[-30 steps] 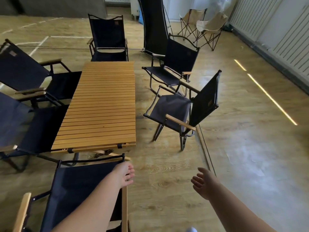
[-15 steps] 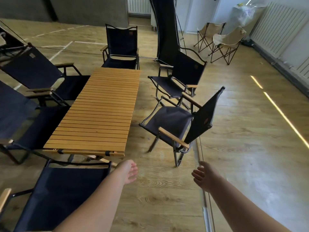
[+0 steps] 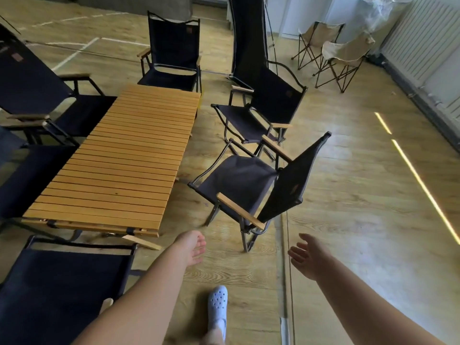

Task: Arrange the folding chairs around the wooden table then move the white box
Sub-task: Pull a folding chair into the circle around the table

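palms nearer the black folding chair (image 3: 239, 180) now, our right hand (image 3: 308, 257) spread wide, left hand (image 3: 193, 247) relaxed, both empty; chair skewed beside wooden table (image 3: 119, 158).

Both hands, left hand (image 3: 193, 250) and right hand (image 3: 307, 255), reach empty toward the tilted chair (image 3: 251, 188) right of the wooden table (image 3: 119, 160).

Table and chairs: floor positions
The wooden table (image 3: 119, 165) stands central. Short ends: far-end chair (image 3: 171, 53), near-end chair (image 3: 62, 282). Left edge: left rear chair (image 3: 32, 90), left front chair (image 3: 29, 180), both close. Right edge: right rear chair (image 3: 276, 100), right front chair (image 3: 239, 180), both apart from it.
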### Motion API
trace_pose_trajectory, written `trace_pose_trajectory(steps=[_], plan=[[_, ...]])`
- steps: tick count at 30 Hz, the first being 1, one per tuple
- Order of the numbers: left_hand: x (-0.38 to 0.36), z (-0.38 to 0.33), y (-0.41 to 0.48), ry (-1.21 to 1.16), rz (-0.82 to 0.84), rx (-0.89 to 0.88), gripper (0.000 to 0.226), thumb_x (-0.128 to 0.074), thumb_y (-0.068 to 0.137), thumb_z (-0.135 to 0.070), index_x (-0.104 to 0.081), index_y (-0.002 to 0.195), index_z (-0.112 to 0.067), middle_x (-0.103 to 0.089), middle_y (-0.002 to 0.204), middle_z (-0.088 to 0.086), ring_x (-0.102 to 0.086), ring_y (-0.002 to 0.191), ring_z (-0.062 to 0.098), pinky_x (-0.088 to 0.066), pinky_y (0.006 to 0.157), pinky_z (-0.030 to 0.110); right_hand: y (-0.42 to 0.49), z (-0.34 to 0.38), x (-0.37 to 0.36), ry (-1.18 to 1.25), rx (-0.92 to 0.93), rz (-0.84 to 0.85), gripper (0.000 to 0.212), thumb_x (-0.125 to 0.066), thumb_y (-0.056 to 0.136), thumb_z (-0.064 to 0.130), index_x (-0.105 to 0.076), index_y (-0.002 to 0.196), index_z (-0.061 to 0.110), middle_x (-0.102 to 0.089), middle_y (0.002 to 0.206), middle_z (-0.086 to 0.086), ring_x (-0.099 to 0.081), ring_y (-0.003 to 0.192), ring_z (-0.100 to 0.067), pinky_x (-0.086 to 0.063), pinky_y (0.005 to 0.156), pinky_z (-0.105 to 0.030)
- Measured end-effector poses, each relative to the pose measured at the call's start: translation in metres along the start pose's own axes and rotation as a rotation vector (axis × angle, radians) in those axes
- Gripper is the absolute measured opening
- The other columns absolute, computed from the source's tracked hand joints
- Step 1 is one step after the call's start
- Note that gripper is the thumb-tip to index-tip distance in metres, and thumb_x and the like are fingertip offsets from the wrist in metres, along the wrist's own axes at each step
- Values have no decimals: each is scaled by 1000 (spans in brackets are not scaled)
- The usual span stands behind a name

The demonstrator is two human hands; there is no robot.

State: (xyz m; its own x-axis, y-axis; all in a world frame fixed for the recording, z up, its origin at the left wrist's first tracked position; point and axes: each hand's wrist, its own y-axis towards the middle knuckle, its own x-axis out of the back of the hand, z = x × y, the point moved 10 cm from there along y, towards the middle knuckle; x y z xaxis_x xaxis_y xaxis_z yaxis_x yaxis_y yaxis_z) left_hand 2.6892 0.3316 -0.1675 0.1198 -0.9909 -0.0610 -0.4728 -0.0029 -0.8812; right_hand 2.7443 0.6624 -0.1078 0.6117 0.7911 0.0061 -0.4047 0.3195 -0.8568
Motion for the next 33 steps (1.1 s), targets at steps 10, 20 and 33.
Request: trace_pose_trajectory(steps=[10,20,33], plan=[[-79,-102,72,33,38,48,25,-47,94,-14,-59,114,-7,-64,116,7,-60,107,24,-47,97,46,92,118,-29,63,-16,-54,55,-51,96,26,-37,141,-2,-44,142,-24,-44,132,-35,-33,112,-43],[-98,-175,106,82,-12,56,33,-47,96,-15,-55,127,-7,-63,124,8,-60,111,25,-53,76,41,148,167,-36,-112,-83,-143,63,-58,85,45,-48,126,-2,-47,90,-12,-42,67,-20,-35,57,-32],[-191,-203,124,-128,-85,87,36,-40,101,-20,-50,133,-6,-55,136,11,-54,120,28,-45,98,47,235,313,-27,-134,11,-83,32,-59,88,40,-48,95,10,-38,71,-4,-41,68,-22,-33,75,-35]])
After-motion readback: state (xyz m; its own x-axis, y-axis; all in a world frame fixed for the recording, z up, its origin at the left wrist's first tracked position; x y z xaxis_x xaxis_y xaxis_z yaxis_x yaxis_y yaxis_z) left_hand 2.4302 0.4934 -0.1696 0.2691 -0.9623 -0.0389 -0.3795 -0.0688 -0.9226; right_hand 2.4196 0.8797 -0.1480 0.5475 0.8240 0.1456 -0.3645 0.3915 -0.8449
